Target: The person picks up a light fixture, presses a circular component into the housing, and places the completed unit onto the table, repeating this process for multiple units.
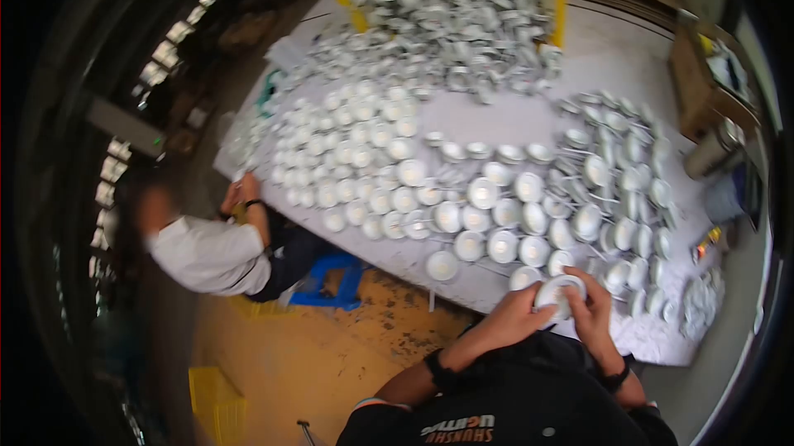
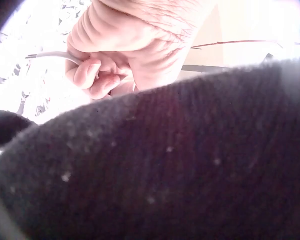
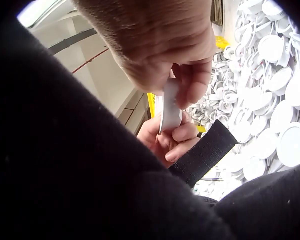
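The disc (image 1: 561,291) looks smooth, matt white plastic, the sleeve (image 2: 190,165) is dark, fuzzy knitted cloth, and the stool (image 1: 331,279) looks smooth blue plastic

Fisheye-warped edges, dark vignette, overexposed glare, blur.

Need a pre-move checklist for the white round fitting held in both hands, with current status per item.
1. Both hands on it: ok. Left hand and right hand hold the white round fitting at the table near edge.
2. Right-hand grip: ok, fingers pinch its rim.
3. Grey wire free: not ok, it runs into the left hand's curled fingers.
4. Wire belongs to this fitting: cannot tell.
5. Other person clear: ok, apart at the table's left side.
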The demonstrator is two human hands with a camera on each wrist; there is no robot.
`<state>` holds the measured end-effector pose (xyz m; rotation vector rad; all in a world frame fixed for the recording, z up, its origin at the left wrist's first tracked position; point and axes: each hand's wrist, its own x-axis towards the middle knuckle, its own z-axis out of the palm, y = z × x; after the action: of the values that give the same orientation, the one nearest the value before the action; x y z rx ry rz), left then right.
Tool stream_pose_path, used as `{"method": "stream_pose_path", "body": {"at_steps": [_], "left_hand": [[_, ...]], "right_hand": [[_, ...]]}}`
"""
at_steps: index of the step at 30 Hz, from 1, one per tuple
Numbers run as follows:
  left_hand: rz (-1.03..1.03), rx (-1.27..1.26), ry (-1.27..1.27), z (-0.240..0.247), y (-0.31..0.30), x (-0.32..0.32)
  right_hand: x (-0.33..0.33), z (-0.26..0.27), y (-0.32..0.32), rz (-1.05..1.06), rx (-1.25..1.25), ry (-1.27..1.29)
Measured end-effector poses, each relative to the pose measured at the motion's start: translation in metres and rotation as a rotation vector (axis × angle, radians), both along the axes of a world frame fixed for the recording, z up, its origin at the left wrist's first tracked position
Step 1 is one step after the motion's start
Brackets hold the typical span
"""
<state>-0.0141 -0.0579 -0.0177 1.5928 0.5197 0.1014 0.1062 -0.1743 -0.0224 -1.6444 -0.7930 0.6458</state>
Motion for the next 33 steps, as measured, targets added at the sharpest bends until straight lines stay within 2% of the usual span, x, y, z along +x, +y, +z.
{"method": "stream_pose_path", "body": {"at_steps": [1, 3, 5, 7, 9, 11, 12, 13, 14, 15, 16, 18, 22, 24, 29, 33], "left_hand": [[-0.008, -0.012, 0.051, 0.001, 0.002, -0.003], [-0.005, -0.051, 0.034, 0.004, 0.003, -0.005], [0.046, -0.088, 0.096, 0.003, 0.009, -0.01], [0.067, -0.131, 0.094, -0.001, 0.013, -0.015], [0.067, 0.05, 0.093, 0.004, 0.02, -0.017], [0.075, 0.035, 0.104, 0.001, 0.028, -0.023], [0.095, 0.052, 0.149, 0.0, 0.036, -0.028], [0.112, 0.07, 0.196, -0.003, 0.044, -0.037], [0.159, 0.21, 0.167, -0.014, 0.058, -0.049], [0.209, 0.278, 0.257, -0.017, 0.075, -0.063], [0.337, 0.203, 0.33, -0.027, 0.093, -0.077], [0.473, 0.345, 0.416, -0.043, 0.13, -0.106], [0.49, 0.325, 0.439, -0.109, 0.184, -0.157], [0.46, 0.144, 0.362, -0.127, 0.191, -0.157], [0.462, 0.111, 0.353, -0.154, 0.189, -0.135], [0.397, 0.443, 0.367, -0.17, 0.187, -0.131]], "right_hand": [[0.0, 0.0, 0.002, 0.012, 0.024, -0.019], [0.0, 0.009, 0.005, 0.045, -0.087, 0.131], [-0.002, 0.004, 0.009, 0.019, -0.074, 0.188], [-0.004, -0.009, 0.014, 0.011, 0.032, -0.079], [-0.006, -0.001, 0.022, 0.032, 0.006, -0.14], [-0.009, 0.0, 0.029, 0.078, -0.054, -0.091], [-0.007, 0.0, 0.029, 0.161, -0.189, 0.106], [-0.009, 0.001, 0.031, 0.159, -0.2, 0.118], [-0.011, 0.004, 0.033, 0.131, -0.164, 0.121], [-0.012, 0.005, 0.037, 0.103, -0.124, 0.119], [-0.009, 0.001, 0.036, 0.117, -0.137, 0.09], [-0.009, -0.01, 0.035, 0.119, -0.195, 0.039], [-0.015, -0.017, 0.041, 0.131, -0.276, -0.056], [-0.018, -0.017, 0.045, 0.132, -0.292, -0.094], [-0.022, -0.014, 0.052, 0.064, -0.324, -0.116], [-0.025, -0.014, 0.053, 0.055, -0.361, -0.152]]}}
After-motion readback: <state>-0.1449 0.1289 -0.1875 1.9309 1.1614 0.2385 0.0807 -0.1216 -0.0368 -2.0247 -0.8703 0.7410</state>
